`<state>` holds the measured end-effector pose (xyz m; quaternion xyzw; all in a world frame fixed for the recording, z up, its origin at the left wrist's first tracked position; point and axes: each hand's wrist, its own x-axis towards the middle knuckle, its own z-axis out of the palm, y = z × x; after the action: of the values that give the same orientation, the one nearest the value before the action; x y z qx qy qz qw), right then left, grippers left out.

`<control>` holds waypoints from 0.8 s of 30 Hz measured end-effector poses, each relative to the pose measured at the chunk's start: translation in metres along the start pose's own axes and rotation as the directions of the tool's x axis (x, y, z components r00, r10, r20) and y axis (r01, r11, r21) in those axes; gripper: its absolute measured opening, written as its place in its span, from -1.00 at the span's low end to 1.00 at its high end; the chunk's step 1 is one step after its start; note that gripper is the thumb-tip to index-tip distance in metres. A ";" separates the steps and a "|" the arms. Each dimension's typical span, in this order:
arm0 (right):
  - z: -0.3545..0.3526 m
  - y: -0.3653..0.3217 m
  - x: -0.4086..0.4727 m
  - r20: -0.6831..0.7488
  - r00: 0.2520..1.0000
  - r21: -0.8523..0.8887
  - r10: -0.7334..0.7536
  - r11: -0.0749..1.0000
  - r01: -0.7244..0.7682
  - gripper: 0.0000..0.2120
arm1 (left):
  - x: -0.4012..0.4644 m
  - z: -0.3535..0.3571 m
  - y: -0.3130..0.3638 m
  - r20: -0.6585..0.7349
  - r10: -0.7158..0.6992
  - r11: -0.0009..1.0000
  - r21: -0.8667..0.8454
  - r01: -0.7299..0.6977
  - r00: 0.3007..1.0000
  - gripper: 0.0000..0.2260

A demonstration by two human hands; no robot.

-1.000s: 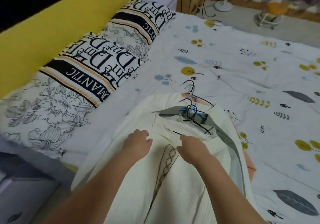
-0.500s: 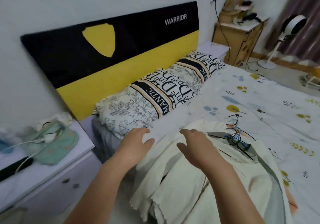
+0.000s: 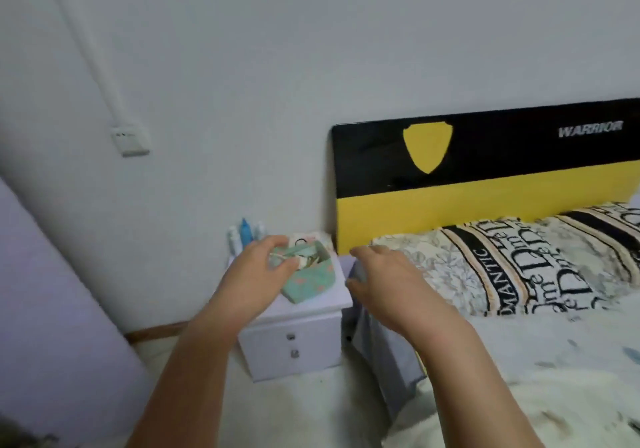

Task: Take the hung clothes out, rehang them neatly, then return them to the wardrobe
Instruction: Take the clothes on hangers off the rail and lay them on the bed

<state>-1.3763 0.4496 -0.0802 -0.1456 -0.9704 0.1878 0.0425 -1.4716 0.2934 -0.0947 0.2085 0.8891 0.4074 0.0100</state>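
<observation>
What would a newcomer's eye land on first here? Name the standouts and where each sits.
The black and yellow headboard against the wall at right stands out first, with the black-lettered pillows lined up below it on the bed. In the middle, both hands reach forward empty, the left hand in front of a mint green pouch on the white nightstand, the right hand by the bed's corner.

Looking out from head height beside the bed point(image 3: 554, 350), facing forward and slightly down toward the far wall point(image 3: 277, 66). Taking in the headboard point(image 3: 485, 184) and pillows point(image 3: 519, 267) at the right, a white nightstand point(image 3: 294, 343) near the middle, a wall socket point(image 3: 131, 139) at far left. Catching both forearms reaching in from the near edge, left hand point(image 3: 258, 269) and right hand point(image 3: 384, 281) close to the lens. Bending straight lines at the edges, wide-angle fashion. Sharing nothing with any second view.
</observation>
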 end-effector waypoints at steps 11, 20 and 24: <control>0.027 -0.126 0.012 0.212 0.836 0.013 -0.506 0.857 0.515 -0.54 | -0.096 -0.110 -0.064 -0.416 -0.339 0.921 0.037 0.388 0.844 -0.60; 0.072 -0.233 -0.018 0.351 0.631 0.038 -0.692 0.684 0.728 -0.57 | -0.203 -0.195 -0.106 -0.590 -0.506 0.752 0.056 0.657 0.629 -0.50; 0.089 -0.292 -0.027 0.354 0.541 0.036 -0.763 0.590 0.807 -0.54 | -0.238 -0.243 -0.128 -0.634 -0.538 0.685 0.055 0.726 0.555 -0.47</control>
<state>-1.4403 0.1511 -0.0528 0.3364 -0.9343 0.1063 -0.0520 -1.3460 -0.0464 -0.0618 -0.2632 0.9145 0.2724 -0.1419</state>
